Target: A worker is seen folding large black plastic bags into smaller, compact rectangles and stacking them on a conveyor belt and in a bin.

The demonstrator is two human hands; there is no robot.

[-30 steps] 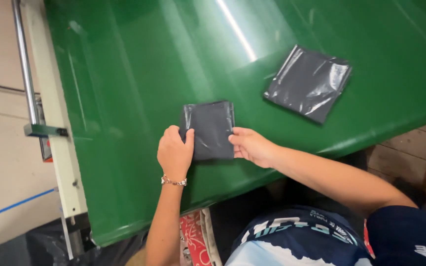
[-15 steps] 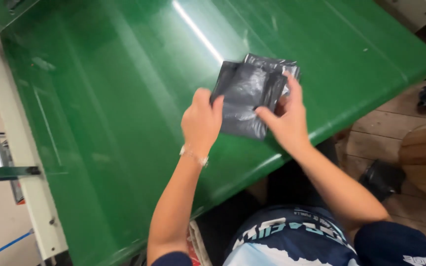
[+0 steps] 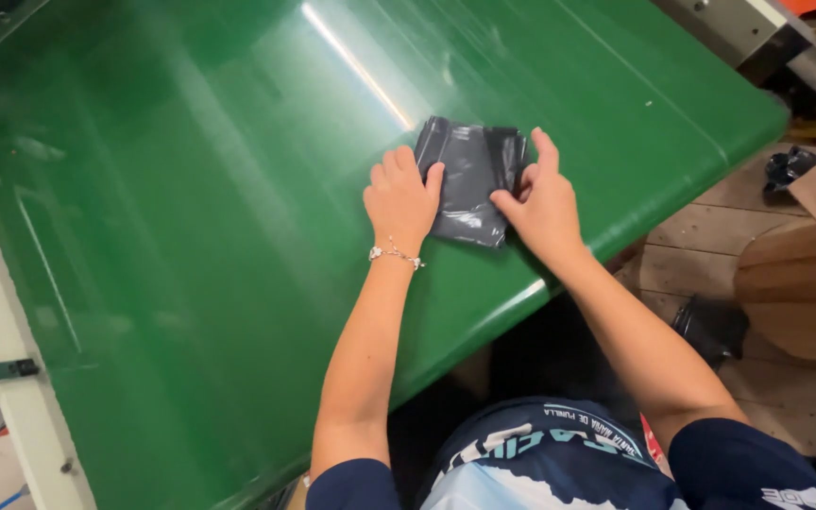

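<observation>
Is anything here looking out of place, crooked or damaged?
Nothing stands out. The left hand and right hand press a folded dark plastic bag flat on the green table; the bag is only wrinkled.

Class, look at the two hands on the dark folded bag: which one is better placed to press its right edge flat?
Probably the right hand: its fingers already rest on the right edge of the dark folded bag, while the left hand lies on the left edge.

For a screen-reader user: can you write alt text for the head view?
Two bare hands, left and right, press a folded dark plastic bag flat on a shiny green table. A bracelet circles the left wrist; wooden floor shows at right.
</observation>
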